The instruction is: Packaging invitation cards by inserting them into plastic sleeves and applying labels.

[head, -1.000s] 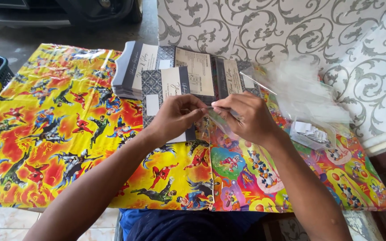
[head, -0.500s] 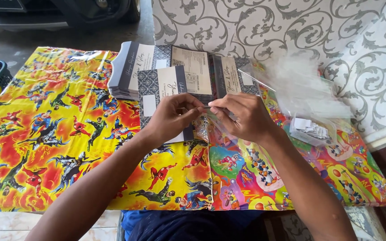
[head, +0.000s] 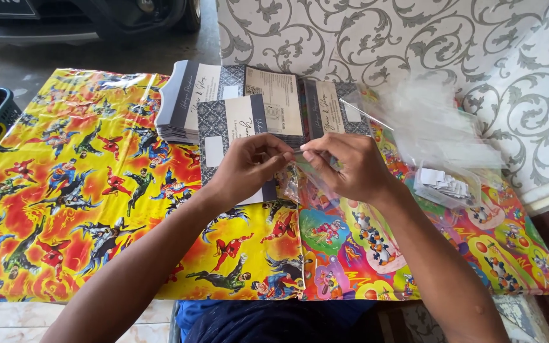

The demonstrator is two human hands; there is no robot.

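You worked a clear plastic sleeve (head: 309, 181) at mid-frame, above a bright cartoon-print worktop (head: 84, 190).
Your left hand (head: 246, 168) and right hand (head: 351, 166) met there, fingers pinched shut on the sleeve's upper edge; its long axis ran down and slightly right, mouth toward your fingertips. A dark patterned card (head: 230, 130) lay just beyond the left hand, and loose sleeves (head: 433, 133) were piled at upper right.

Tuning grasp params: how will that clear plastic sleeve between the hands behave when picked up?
The clear plastic sleeve is probably floppy: it creases and sags between the left hand and right hand. Likely very light, thin enough to see through. Its glossy film looks slippery, so sleeves in the pile of plastic sleeves may slide or cling.
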